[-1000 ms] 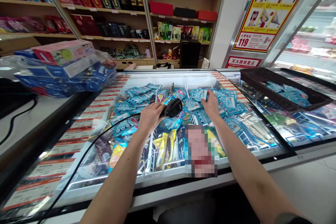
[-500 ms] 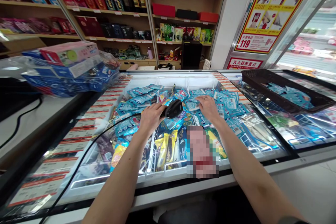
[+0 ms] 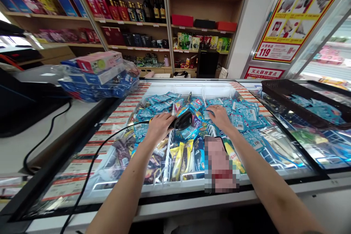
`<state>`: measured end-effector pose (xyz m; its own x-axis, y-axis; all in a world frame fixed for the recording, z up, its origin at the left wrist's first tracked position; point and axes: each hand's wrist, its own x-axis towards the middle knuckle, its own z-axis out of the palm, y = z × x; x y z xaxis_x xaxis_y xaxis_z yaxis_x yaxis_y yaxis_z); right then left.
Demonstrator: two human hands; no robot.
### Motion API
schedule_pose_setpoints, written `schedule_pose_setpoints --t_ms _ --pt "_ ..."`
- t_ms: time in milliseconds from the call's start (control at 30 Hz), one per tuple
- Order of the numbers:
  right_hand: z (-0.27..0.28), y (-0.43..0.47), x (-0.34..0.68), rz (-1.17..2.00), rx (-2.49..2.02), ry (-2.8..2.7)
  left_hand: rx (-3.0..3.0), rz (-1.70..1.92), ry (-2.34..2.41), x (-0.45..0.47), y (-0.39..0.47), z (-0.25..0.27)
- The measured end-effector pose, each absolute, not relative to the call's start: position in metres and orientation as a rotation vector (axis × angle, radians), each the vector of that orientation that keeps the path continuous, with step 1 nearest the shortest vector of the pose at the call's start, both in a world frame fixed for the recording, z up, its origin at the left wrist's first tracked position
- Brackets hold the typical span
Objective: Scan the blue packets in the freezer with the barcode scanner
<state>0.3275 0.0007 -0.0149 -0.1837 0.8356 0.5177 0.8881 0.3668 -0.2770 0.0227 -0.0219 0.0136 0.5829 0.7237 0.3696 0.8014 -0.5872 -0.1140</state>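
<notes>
My left hand is closed round the handle of a black barcode scanner, whose head points right over the open freezer. Its cable runs back to the lower left. My right hand is at the blue packets spread on the freezer glass, fingers bent on the edge of one blue packet. Part of that packet is hidden under the fingers. Below the hands lie yellow ice-cream wrappers in a wire basket. A phone, blurred out, rests near the front rim between my forearms.
More blue packets lie at the left of the freezer. A dark brown tray with similar packets stands on the right. Plastic-wrapped boxes sit on the left counter. Stocked shelves rise behind.
The view has tilted up and turned left, so the scene sits further right and lower. Both hands have shifted slightly left over the freezer, the scanner still in my left hand.
</notes>
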Motion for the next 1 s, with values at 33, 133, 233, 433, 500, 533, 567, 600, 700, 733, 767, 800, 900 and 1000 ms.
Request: schedule_pose_setpoints --t_ms 33,133,233,433,500,533,567,600,700,733,767,800,900,1000 --pt "-0.014 0.004 0.321 -0.099 -1.466 -2.054 -2.546 -0.408 -1.249 0.015 -0.023 0.015" --pt "-0.009 0.015 0.297 -0.062 -1.424 -2.111 -2.530 -0.396 -1.264 -0.009 -0.026 0.016" --pt "-0.004 0.026 0.271 -0.007 -1.365 -2.197 -2.487 -0.416 -1.329 -0.032 -0.030 0.012" --pt "-0.008 0.047 0.219 0.052 -1.256 -2.315 -2.418 -0.441 -1.415 -0.073 -0.033 0.009" --pt "-0.012 0.053 0.202 0.040 -1.242 -2.325 -2.385 -0.437 -1.441 -0.085 -0.034 0.008" --pt "-0.014 0.056 0.193 0.021 -1.247 -2.315 -2.369 -0.439 -1.454 -0.091 -0.034 0.006" --pt "-0.014 0.060 0.184 -0.002 -1.264 -2.295 -2.352 -0.447 -1.469 -0.095 -0.034 0.004" --pt "-0.014 0.063 0.175 -0.025 -1.291 -2.270 -2.334 -0.462 -1.485 -0.099 -0.034 0.002" --pt "-0.011 0.078 0.148 -0.037 -1.405 -2.205 -2.286 -0.516 -1.534 -0.106 -0.033 -0.006" --pt "-0.009 0.085 0.140 -0.023 -1.444 -2.198 -2.271 -0.526 -1.549 -0.107 -0.032 -0.008" --pt "-0.007 0.092 0.132 -0.008 -1.478 -2.198 -2.252 -0.534 -1.564 -0.108 -0.032 -0.009" --pt "-0.005 0.099 0.126 0.007 -1.509 -2.203 -2.229 -0.539 -1.578 -0.108 -0.032 -0.010" --pt "0.000 0.121 0.112 0.067 -1.583 -2.259 -2.187 -0.536 -1.606 -0.107 -0.032 -0.012" --pt "0.005 0.141 0.104 0.145 -1.661 -2.355 -2.200 -0.506 -1.600 -0.106 -0.032 -0.013"
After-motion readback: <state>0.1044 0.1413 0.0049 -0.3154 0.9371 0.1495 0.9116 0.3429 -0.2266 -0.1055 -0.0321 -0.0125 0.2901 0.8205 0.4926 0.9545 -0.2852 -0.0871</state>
